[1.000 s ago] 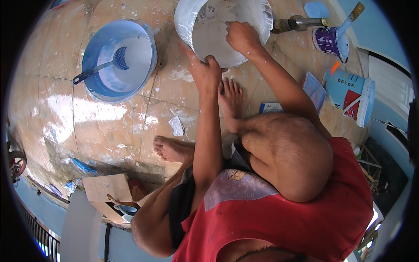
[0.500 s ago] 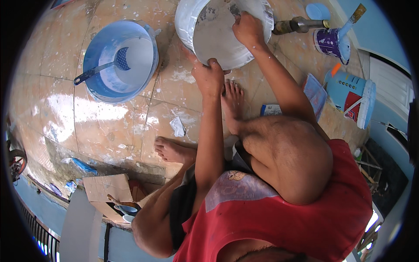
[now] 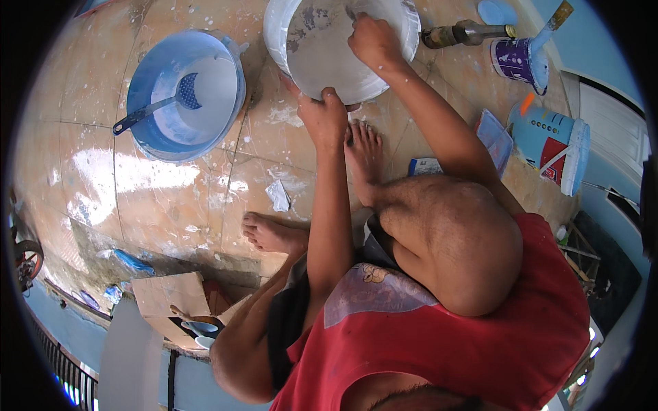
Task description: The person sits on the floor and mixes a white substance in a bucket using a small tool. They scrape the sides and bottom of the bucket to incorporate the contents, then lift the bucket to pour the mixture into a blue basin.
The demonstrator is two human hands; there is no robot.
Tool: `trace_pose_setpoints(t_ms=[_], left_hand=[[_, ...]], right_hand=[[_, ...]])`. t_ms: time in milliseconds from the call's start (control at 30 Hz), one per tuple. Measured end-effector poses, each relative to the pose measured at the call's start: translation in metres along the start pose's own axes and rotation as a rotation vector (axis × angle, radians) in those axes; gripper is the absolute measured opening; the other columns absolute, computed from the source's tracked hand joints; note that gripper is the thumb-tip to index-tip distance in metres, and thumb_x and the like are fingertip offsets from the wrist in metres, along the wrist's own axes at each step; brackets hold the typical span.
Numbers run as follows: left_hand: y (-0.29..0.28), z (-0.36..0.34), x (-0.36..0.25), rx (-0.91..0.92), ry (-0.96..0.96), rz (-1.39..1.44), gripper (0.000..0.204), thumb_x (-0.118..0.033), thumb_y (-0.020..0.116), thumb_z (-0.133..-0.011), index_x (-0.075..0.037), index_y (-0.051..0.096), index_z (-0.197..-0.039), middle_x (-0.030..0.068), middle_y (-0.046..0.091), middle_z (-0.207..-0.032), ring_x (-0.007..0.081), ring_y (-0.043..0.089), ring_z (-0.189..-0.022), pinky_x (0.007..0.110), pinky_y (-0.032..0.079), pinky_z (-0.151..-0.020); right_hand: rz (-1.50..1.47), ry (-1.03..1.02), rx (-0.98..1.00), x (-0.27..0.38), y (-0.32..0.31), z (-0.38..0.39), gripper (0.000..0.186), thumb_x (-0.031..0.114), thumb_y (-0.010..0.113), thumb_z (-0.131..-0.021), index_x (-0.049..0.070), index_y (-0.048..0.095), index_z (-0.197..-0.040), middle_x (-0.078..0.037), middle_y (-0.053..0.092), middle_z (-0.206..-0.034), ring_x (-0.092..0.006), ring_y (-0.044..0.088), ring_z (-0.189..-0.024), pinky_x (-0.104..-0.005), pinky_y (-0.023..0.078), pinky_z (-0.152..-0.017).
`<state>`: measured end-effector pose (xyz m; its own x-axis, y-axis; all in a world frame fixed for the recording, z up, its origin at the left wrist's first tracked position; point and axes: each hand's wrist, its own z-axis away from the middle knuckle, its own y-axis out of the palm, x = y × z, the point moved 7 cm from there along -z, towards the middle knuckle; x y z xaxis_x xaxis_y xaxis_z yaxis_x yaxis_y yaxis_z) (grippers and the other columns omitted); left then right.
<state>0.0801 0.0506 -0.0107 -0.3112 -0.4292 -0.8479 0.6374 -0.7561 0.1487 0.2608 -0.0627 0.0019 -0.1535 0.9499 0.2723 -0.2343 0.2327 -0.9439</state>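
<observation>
A white bucket [image 3: 276,34] is tipped with its mouth toward me at the top of the view. Its inner surface is coated greyish white, with darker bare patches. My left hand [image 3: 323,118] grips the near rim, thumb on the inner side and fingers beneath. Inside the bucket, my right hand [image 3: 375,45] is closed around a small dark flat piece [image 3: 350,12], mostly hidden by the fingers. On the floor to the left stands a blue basin [image 3: 147,82] with whitish liquid in it. A blue slotted skimmer [image 3: 186,92] rests in it, handle over the rim.
Right of the bucket lies a dark glass bottle [image 3: 445,36]. Beyond are a purple paint can [image 3: 510,60] with a brush [image 3: 554,26] and a light-blue pail [image 3: 548,140] on its side. A crumpled white paper [image 3: 278,196] and a cardboard box [image 3: 171,293] lie nearer me.
The bucket has shifted slightly left and up in view. My right hand has moved left inside it, while my left hand keeps its hold on the rim.
</observation>
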Motion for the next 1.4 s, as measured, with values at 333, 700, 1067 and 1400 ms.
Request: trace_pose_setpoints(t_ms=[333,700,1067,1400], left_hand=[[-0.008,-0.006,0.01,0.015,0.075,0.021,0.056,0.003,0.051,-0.092,0.011,0.037,-0.146,0.03,0.056,-0.132,0.0395,0.073,-0.1,0.044,0.073,-0.064],[-0.015,-0.023,0.027,-0.032,0.086,-0.144,0.097,-0.003,0.055,-0.085,-0.005,0.008,-0.17,0.0363,0.069,-0.124,0.0491,0.071,-0.111,0.049,0.054,-0.098],[-0.013,-0.018,0.022,-0.074,0.04,-0.063,0.06,0.002,0.053,-0.087,0.009,0.045,-0.147,0.0299,0.065,-0.126,0.0379,0.076,-0.098,0.045,0.072,-0.062],[-0.01,-0.016,0.017,-0.042,-0.005,-0.03,0.048,0.002,0.053,-0.088,0.018,0.054,-0.132,0.0302,0.067,-0.122,0.0374,0.076,-0.093,0.045,0.072,-0.061]], right_hand=[[0.196,-0.168,0.002,0.028,0.0,0.017,0.018,0.011,0.061,-0.092,0.0,0.074,-0.098,-0.026,0.075,-0.094,-0.0481,0.075,-0.094,-0.0535,0.061,-0.081],[0.279,-0.421,0.058,0.055,0.003,0.007,0.02,0.011,0.061,-0.09,0.007,0.076,-0.103,-0.022,0.077,-0.093,-0.0426,0.076,-0.088,-0.0535,0.06,-0.077],[0.422,-0.483,0.192,0.034,-0.002,-0.004,0.025,0.014,0.064,-0.09,0.013,0.076,-0.112,-0.018,0.077,-0.098,-0.0395,0.075,-0.095,-0.052,0.059,-0.08],[0.366,-0.509,0.264,0.028,0.021,0.004,0.026,0.015,0.064,-0.091,0.014,0.076,-0.115,-0.017,0.078,-0.099,-0.0378,0.075,-0.097,-0.0513,0.059,-0.083]])
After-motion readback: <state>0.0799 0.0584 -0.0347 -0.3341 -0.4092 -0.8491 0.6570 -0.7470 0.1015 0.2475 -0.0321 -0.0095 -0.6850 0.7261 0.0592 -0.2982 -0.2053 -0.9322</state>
